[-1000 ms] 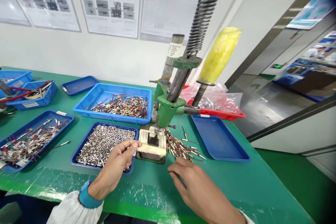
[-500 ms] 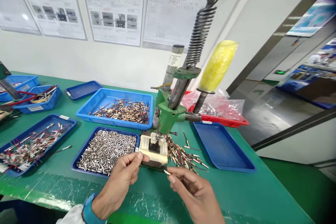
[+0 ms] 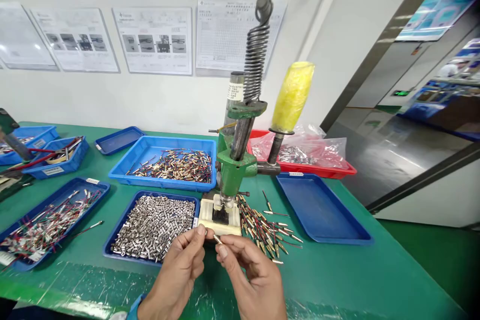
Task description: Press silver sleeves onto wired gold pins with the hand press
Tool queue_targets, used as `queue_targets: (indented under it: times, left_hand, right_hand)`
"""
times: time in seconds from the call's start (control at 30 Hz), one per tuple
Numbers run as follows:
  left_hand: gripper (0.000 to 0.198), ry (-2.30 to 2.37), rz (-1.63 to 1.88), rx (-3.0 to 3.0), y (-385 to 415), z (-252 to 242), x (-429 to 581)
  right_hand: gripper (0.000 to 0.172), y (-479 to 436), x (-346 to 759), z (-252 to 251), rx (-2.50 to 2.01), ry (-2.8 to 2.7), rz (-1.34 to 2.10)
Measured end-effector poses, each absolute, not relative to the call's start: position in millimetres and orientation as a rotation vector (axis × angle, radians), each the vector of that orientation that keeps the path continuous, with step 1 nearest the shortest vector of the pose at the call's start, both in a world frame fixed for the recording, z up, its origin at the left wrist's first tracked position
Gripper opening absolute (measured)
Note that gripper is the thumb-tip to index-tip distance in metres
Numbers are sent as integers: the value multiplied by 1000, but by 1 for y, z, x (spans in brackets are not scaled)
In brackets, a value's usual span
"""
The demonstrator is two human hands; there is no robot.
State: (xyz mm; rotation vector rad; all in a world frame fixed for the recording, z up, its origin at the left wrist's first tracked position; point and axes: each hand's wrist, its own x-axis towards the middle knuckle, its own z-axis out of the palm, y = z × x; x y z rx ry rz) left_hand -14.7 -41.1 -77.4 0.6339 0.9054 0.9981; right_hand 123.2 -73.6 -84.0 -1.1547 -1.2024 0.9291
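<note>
In front of the hand press (image 3: 237,175), my two hands are close together, fingertips almost touching. My left hand (image 3: 182,265) is closed in a pinch at thumb and forefinger; a small metal piece shows between the tips, mostly hidden. My right hand (image 3: 251,272) pinches a slim brass-coloured cylinder (image 3: 217,239), its end pointing toward the left fingertips. Behind the left hand lies a dark blue tray (image 3: 108,246) of silver metal sleeves (image 3: 159,225). Brass-ended wired parts (image 3: 268,230) are heaped to the right of the press base (image 3: 205,217).
A light blue bin (image 3: 120,162) of brass-coloured parts stands behind the sleeves. At left is a tray of wired parts (image 3: 48,222). A blue tray (image 3: 322,210) and a red tray (image 3: 337,167) with plastic bags lie right. The press's yellow handle (image 3: 292,97) sticks up.
My right hand has moved left with the brass-coloured cylinder, bringing it up to the left fingertips. My left hand still pinches. The camera view has shifted slightly.
</note>
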Motion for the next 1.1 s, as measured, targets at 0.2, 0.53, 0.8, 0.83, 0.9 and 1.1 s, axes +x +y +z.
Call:
queue_targets:
  times: [0.2, 0.53, 0.8, 0.83, 0.9, 1.1]
  left_hand:
    - [56, 1103, 1020, 979, -41, -73, -12]
    - [49, 1104, 1049, 1317, -42, -68, -13]
    - [50, 1162, 1169, 1042, -43, -72, -5]
    - [52, 1162, 1173, 1032, -44, -72, -4]
    - [54, 1154, 1178, 1028, -45, -74, -3]
    - [49, 997, 1163, 965, -45, -85, -3]
  right_hand:
    - [23, -73, 129, -81, -1187, -1282, 863]
    - [17, -72, 134, -73, -1114, -1402, 737]
    - [26, -77, 113, -85, -1159, -959, 984]
    - [28, -77, 111, -85, -1158, -913, 1000]
    - [30, -77, 108, -84, -1141, -854, 1033]
    - [31, -76, 109, -85, -1062, -832, 1129]
